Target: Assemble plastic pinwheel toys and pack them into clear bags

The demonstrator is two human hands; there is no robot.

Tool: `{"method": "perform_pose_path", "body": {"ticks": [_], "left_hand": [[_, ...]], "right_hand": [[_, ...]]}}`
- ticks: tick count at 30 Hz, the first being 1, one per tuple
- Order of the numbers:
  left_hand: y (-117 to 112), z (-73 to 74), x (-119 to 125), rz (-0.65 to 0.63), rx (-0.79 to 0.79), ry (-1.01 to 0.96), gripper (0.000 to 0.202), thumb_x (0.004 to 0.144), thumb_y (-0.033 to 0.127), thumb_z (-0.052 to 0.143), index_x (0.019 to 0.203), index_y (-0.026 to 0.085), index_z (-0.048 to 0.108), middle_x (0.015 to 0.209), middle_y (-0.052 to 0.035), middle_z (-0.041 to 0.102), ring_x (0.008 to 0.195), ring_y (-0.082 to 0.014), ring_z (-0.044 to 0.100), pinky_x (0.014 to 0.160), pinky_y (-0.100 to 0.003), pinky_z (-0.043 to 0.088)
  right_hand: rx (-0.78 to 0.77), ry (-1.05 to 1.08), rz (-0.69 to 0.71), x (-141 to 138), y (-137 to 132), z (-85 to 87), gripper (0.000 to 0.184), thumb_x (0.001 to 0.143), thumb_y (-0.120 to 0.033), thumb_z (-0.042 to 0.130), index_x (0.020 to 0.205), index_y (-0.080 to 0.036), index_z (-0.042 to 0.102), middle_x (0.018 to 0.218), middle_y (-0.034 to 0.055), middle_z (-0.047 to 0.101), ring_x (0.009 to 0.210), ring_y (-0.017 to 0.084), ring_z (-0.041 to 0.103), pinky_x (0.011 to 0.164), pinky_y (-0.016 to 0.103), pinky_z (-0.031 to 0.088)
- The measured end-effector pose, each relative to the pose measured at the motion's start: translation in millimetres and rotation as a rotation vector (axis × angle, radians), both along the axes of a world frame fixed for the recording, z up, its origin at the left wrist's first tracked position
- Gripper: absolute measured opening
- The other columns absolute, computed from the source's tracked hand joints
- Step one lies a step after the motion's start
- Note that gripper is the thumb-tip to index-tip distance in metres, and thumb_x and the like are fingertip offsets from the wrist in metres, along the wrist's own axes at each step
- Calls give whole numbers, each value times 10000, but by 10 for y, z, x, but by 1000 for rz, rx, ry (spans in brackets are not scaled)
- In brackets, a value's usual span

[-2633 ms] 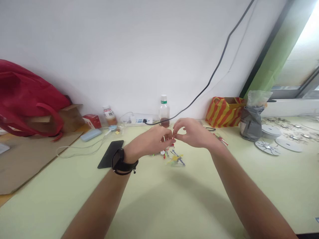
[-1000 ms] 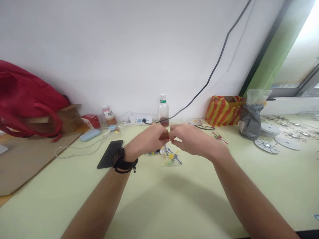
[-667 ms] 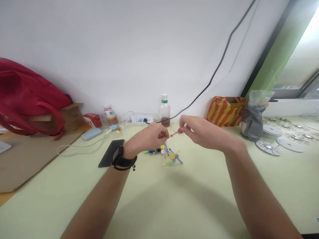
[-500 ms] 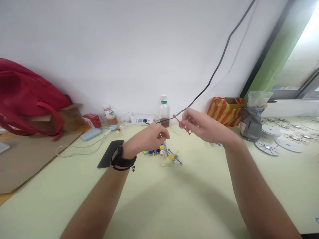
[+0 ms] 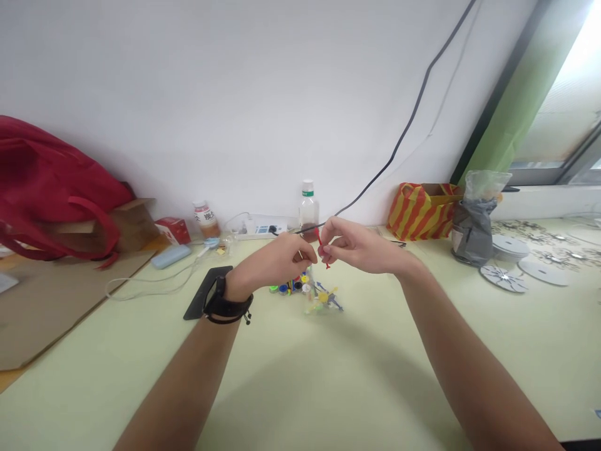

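A thin red plastic arrow (image 5: 321,244) is pinched upright in the fingertips of my right hand (image 5: 354,243). Just left of it is my left hand (image 5: 282,260), its thumb and fingers closed on the top of a clear plastic bag (image 5: 310,304). The fingertips of both hands are close together. Beneath them, yellow and blue plastic arrows (image 5: 328,297) show at the bag. Behind these, several small round coloured pieces (image 5: 283,289) lie on the table, partly hidden by my left hand.
A black phone (image 5: 207,292) lies beside my left wrist. Along the wall stand a drink bottle (image 5: 308,203), a second bottle (image 5: 206,219) and a power strip (image 5: 258,225). A striped bag (image 5: 413,213), a grey bag (image 5: 473,235) and white discs (image 5: 503,279) sit at right.
My right hand has moved left and slightly down with the red plastic arrow, bringing it beside my left fingertips. My left hand has barely moved.
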State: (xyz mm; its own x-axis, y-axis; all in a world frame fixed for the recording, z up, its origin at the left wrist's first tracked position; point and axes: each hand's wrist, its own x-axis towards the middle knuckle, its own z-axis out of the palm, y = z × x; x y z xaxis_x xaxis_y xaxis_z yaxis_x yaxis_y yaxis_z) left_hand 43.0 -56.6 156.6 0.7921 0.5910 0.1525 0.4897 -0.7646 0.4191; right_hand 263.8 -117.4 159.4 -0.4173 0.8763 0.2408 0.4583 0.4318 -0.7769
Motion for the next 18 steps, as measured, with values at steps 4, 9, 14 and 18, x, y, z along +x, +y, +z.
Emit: {"method": "perform_pose_path", "body": {"ticks": [4,9,14,18], "left_hand": [[8,7,-13,-10,10,-10,238,821,173,567,894,189,794,803,-52,760,640,-161,651,594,-253,462],[-12,45,-21,-73,-31,-6,154,765,193,654,829,179,794,811,-65,763,714,-189,687,635,-257,494],[6,37,-6,-57,-61,4,128,800,224,665,784,177,783,759,-52,748,643,-164,673,559,-239,458],[12,23,14,-37,-48,5,147,818,213,644,792,179,786,741,-47,747,606,-151,656,529,-236,435]], "right_hand": [[125,-240,-81,10,-35,28,103,942,-219,565,1044,-226,582,996,42,713,873,184,686,701,281,486],[191,-487,-131,-46,-75,30,79,912,-176,569,935,-224,628,903,28,700,756,165,611,620,261,397],[172,-597,-143,-71,-95,32,111,879,-148,583,907,-233,648,877,28,674,694,161,560,572,264,326],[169,-649,-130,-82,-118,48,129,876,-133,584,810,-229,638,745,14,629,587,149,498,548,282,278]]}}
